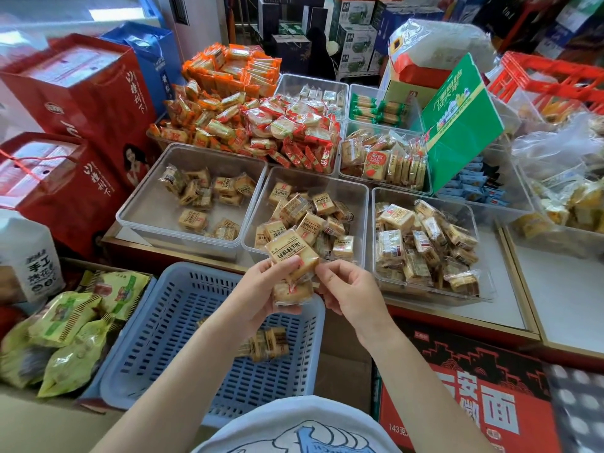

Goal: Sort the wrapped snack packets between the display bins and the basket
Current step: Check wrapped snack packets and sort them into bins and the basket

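Note:
My left hand [261,294] grips a small stack of wrapped tan snack packets [292,253] above the far rim of the blue slotted basket [170,325]. My right hand [351,291] pinches the right edge of the top packet. A few similar packets [266,344] lie in the basket, partly hidden by my left forearm. Just beyond my hands stand three clear display bins: the left bin [147,204] with several packets, the middle bin [356,194] about half full, the right bin [470,210] fuller.
More clear bins with red, orange and green packets [281,125] fill the back of the counter. Red gift boxes [75,103] stand at left, green bags [68,322] lie beside the basket, a green carton [461,122] leans at right, and a red noodle box [464,397] sits below the counter.

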Available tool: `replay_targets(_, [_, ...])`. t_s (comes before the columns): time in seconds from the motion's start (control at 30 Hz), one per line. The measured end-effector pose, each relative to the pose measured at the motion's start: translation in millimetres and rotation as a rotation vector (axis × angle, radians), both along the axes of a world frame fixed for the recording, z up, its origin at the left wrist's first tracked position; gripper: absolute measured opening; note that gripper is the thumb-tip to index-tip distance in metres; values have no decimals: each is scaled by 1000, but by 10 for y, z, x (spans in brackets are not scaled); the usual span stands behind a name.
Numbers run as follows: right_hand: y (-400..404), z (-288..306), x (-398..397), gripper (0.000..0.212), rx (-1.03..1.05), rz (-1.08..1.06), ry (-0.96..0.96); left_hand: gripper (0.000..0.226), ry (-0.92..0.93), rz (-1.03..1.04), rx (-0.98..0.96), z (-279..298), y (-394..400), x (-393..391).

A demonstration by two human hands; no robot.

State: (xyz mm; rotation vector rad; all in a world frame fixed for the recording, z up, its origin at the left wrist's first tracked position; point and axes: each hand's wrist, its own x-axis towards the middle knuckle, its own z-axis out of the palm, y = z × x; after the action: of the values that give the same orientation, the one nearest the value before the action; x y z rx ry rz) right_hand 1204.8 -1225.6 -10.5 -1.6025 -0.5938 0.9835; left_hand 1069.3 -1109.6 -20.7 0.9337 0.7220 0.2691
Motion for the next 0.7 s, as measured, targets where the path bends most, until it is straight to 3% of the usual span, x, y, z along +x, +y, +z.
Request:
replay_targets(0.3, [94,-61,48,8,44,-87,-49,58,51,-5,21,-68,36,36])
replay_targets(0.57, [246,-143,103,10,66,-187,-9,62,44,84,75,-66,137,127])
replay_targets(0.7, [358,-223,177,15,57,-81,116,76,82,113,59,-135,269,202])
